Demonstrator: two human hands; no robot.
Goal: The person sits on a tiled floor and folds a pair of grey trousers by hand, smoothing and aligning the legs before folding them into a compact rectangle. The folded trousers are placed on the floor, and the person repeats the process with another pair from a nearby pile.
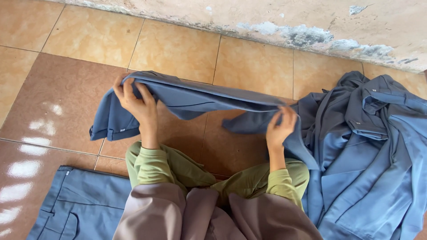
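My left hand (135, 104) & right hand (279, 126), each grip closed on the blue-grey garment (200, 100), hold it stretched above the floor (178, 49) near the wall edge. Risk: slick fabric slips from the fingers, sags, creases.

two bare hands, olive sleeves

the left hand (135, 104) and right hand (280, 126) are bare, with no rings or gloves to be seen. long olive-green sleeves (149, 162) end in plain hemmed cuffs at the wrists. a loose, dusty mauve cloth (200, 213) drapes below them in soft folds.
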